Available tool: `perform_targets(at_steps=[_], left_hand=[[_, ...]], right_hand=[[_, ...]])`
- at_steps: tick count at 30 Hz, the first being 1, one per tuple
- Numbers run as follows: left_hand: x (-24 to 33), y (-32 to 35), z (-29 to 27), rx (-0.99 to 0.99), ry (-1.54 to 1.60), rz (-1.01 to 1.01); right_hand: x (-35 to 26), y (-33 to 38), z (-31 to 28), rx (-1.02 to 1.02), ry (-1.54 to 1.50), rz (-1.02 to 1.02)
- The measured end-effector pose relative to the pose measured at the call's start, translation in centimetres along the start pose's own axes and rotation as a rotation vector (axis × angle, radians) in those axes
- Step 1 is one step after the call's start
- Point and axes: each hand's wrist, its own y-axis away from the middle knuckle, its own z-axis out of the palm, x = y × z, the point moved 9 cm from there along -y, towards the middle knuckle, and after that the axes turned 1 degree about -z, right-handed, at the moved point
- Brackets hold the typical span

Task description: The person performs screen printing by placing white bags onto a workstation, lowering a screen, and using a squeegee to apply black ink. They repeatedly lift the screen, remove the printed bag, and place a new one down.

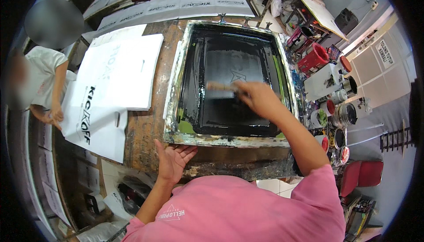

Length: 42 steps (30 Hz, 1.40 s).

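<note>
Squeegee of tan wood (219,86) gripped by bare right hand (252,95) over white-framed, black-inked rectangular screen (229,142) near brown wooden desk's (143,127) front edge; left hand (173,160) open, palm up; smearing risked if screen is nudged.

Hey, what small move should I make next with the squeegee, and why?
Probably draw the squeegee toward you: your right hand grips it partway down the screen, which looks paler beyond it and blacker on your side.

There is one framed screen (225,141), one squeegee (219,86), three knobs (222,18), one red chair (370,173) and one co-worker (49,67).
</note>
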Motion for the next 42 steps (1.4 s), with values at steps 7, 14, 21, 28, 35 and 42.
perform_targets(at_steps=[7, 14, 21, 28, 35, 42], left_hand=[[-3.1, -2.1, -3.5, 0.164, -0.148, -0.027], [-3.3, -1.6, -4.2, 0.178, -0.233, -0.049], [-3.0, -1.8, -3.9, 0.111, -0.145, 0.0], [-2.6, -2.2, -3.3, 0.102, -0.13, 0.053], [-2.1, -2.0, -2.6, 0.127, -0.127, 0.102], [1.4, 1.2, 1.4, -0.091, -0.097, 0.24]], right_hand=[[12.3, -18.3, -0.2, 0.374, 0.277, -0.125], [12.8, -21.2, 2.0, 0.395, 0.404, -0.066], [5.2, -8.7, 4.7, 0.346, 0.341, -0.083], [-3.3, 5.9, 8.1, 0.163, 0.209, -0.046], [-4.8, 7.3, 6.2, 0.18, 0.253, -0.055], [-10.1, 11.7, 2.2, 0.42, 0.39, -0.026]])
